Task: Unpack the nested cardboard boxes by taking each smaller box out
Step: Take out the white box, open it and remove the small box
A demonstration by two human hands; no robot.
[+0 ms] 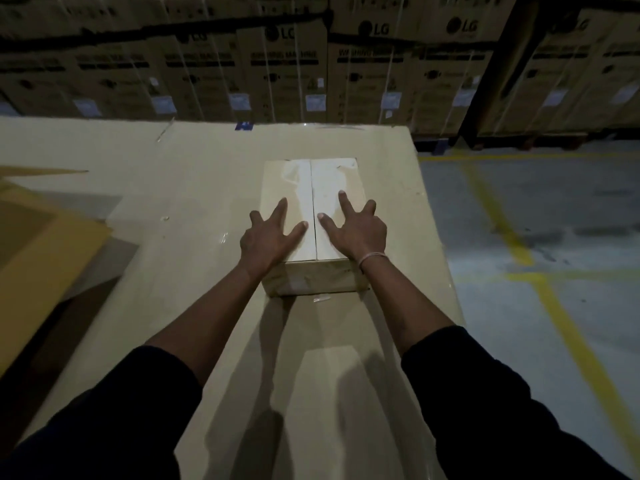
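A small cardboard box stands on top of a much larger flat cardboard carton. Its two top flaps are closed and meet in a straight seam down the middle. My left hand lies flat on the left flap, fingers spread, thumb near the seam. My right hand lies flat on the right flap in the same way, with a thin band round the wrist. Neither hand grips anything. Dark sleeves cover both forearms.
An open cardboard flap juts out at the left. Behind the carton stands a wall of stacked washing machine cartons. The concrete floor with yellow lines lies to the right, past the carton's right edge.
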